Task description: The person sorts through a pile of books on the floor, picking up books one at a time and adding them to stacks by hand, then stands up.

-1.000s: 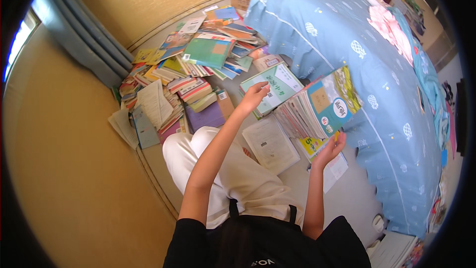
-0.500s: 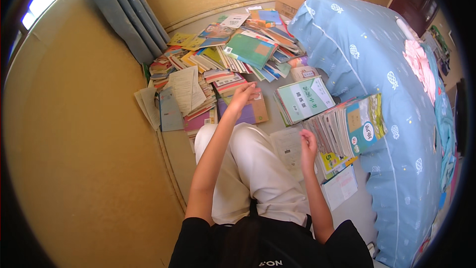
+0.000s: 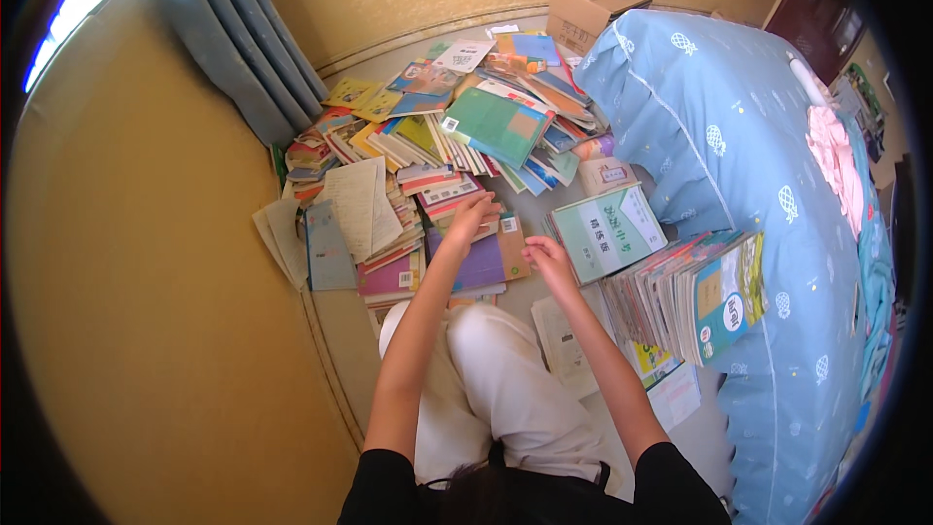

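My left hand [image 3: 471,219] hangs over a purple book with a brown edge [image 3: 483,262], its fingers stretched out and nothing in them. Just right of that book's edge is my right hand [image 3: 552,261], fingers loosely bent and apart, holding nothing I can see. The purple book lies on a low pile in front of my knees, with more books [image 3: 449,192] stacked behind it. Right of my right hand lies a pale green and white book [image 3: 607,230] on top of a stack. Beside it, a long row of books leans together, ending in a teal cover [image 3: 724,316].
A heap of mixed books [image 3: 496,124] spreads toward the wall. Loose papers [image 3: 362,209] and a grey-blue book [image 3: 330,245] lie at left. A blue sheet-covered bed [image 3: 719,136] borders the right. Cardboard box [image 3: 595,8] behind; blue curtain [image 3: 228,39] at far left.
My right hand has moved left and forward, from beside the leaning row to the purple book's edge. My left hand has moved slightly nearer. The view has shifted a little.
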`<state>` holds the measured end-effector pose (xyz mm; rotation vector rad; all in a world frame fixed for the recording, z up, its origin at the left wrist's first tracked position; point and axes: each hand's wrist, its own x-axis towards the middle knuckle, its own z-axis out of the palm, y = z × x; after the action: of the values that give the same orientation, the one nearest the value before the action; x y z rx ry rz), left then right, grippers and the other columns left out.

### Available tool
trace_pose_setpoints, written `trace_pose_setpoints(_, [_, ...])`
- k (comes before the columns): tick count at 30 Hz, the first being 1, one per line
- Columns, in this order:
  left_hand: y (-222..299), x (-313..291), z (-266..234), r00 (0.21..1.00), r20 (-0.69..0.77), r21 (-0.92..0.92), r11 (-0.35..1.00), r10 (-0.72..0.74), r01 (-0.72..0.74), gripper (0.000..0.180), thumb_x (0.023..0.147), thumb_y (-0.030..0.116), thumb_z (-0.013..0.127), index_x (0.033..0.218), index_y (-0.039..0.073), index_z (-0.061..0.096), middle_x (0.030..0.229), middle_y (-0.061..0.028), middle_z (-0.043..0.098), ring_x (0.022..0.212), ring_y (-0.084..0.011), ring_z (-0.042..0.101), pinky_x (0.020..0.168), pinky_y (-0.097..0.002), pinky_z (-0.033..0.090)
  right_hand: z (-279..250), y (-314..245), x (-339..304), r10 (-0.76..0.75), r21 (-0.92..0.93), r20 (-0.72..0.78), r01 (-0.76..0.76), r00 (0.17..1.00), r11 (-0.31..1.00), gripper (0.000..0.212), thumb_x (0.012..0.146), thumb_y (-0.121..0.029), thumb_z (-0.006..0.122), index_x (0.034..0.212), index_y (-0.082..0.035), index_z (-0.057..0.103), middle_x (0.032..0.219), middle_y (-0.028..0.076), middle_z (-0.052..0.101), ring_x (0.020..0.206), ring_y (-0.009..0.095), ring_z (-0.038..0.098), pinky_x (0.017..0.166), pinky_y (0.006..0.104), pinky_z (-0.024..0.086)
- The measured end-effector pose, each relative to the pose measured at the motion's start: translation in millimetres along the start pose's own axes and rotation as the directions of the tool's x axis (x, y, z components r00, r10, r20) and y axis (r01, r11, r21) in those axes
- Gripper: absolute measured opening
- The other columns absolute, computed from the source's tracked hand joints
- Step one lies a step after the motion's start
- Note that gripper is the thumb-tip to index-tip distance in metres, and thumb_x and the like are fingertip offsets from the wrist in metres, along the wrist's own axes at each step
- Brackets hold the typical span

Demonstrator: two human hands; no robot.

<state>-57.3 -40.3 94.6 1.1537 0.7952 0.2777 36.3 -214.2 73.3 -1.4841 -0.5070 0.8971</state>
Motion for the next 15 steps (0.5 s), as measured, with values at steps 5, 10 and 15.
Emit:
trace_pose_setpoints(5, [-19,51,-3,0.998,-0.036,0.045,0.998,-0.049,0.05,0.038,0.089,0.031,0.044,0.122,0.011,0.047,0.109,-0.0045,0.058,0.098,-0.0163,0.056,0.078,-0.0315,0.042,-4,16,72,0.061,0.004,-0.023,-0.061,0.998,0.998,0.018,0.083,-0.006,0.049,0.1,0.0,0.054,0.084,0.009,0.061,0.074,0.013,0.058,0.064,0.0221,0.045])
trace_pose_setpoints(10, [-34,96,-6,0.99,-0.083,0.008,0.994,-0.11,0.111,0.039,0.088,0.029,0.044,0.122,0.01,0.047,0.106,-0.004,0.059,0.095,-0.0162,0.056,0.077,-0.0314,0.043,-16,43,143,0.196,-0.113,-0.07,-0.203,0.978,0.973,0.023,0.082,-0.014,0.048,0.102,-0.003,0.053,0.084,0.008,0.062,0.071,0.013,0.059,0.058,0.0232,0.043])
trace_pose_setpoints(15, [-50,142,-14,0.984,-0.123,0.04,0.99,-0.131,0.137,0.04,0.087,0.026,0.045,0.122,0.008,0.045,0.105,-0.0046,0.059,0.093,-0.0161,0.057,0.075,-0.0322,0.043,-26,67,211,0.257,-0.092,-0.115,-0.268,0.959,0.959,0.025,0.082,-0.017,0.049,0.103,-0.004,0.053,0.084,0.008,0.062,0.071,0.014,0.059,0.058,0.0257,0.043])
